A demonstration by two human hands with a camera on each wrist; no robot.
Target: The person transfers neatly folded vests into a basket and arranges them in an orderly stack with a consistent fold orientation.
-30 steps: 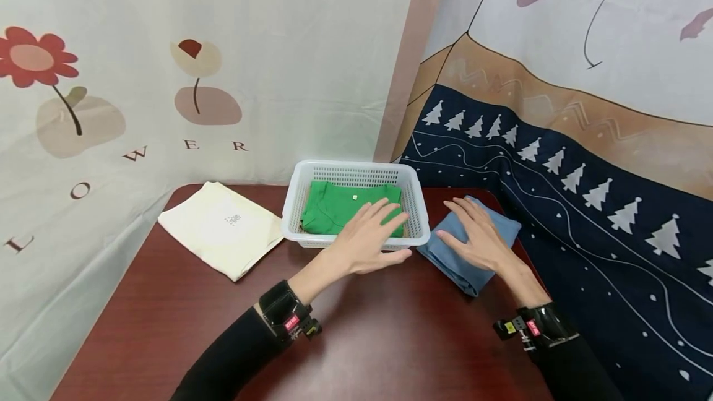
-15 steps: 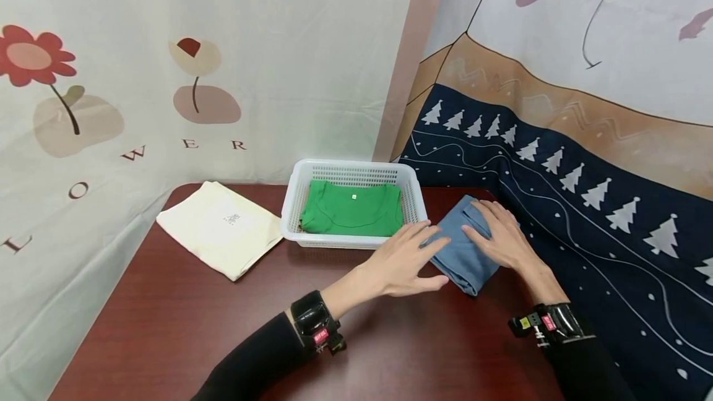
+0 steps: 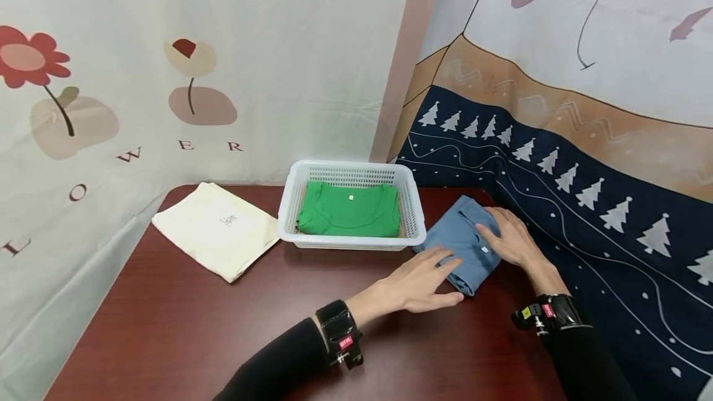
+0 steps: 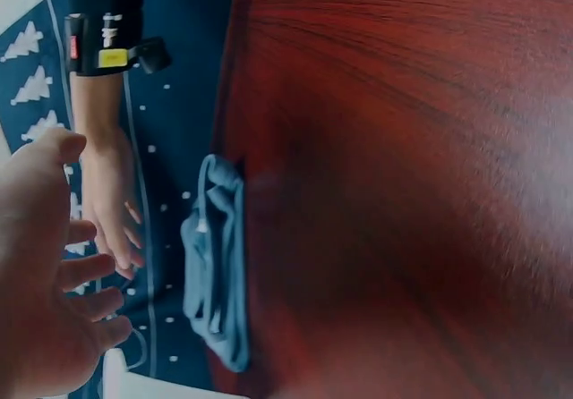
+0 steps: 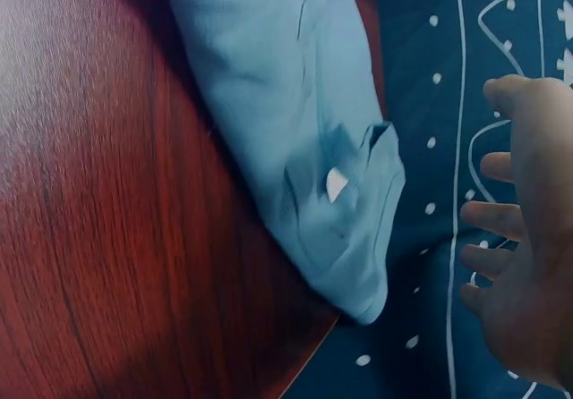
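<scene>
Head view: a folded blue garment [image 3: 455,235] lies at the right of the reddish-brown desk [image 3: 167,327], a small white tag [image 3: 484,250] showing on its upper face; the left hand [image 3: 419,281] is at the garment's near left side, palm down, its fingers extended and spread, the thumb held well away; the right hand [image 3: 511,237] is over the garment's right side, fingers extended and thumb apart; whether either hand touches the cloth cannot be told from here; just left of the garment, at the far middle of the desk, is a white basket [image 3: 356,242] with perforated walls, containing a folded green garment [image 3: 350,212]; farther left lies a folded cream cloth [image 3: 217,228] with a small dark print; a pale printed hanging [image 3: 306,48] stands behind, and a navy fabric [image 3: 557,228] with white trees borders the right side. Left wrist view: the left hand's fingers are loosely bent and wide of any grip; the blue garment is seen edge-on as a low layered stack, the right hand appearing beyond it. Right wrist view: the right hand's fingers are slightly bent, holding nothing; navy fabric shows between them and the blue garment.
</scene>
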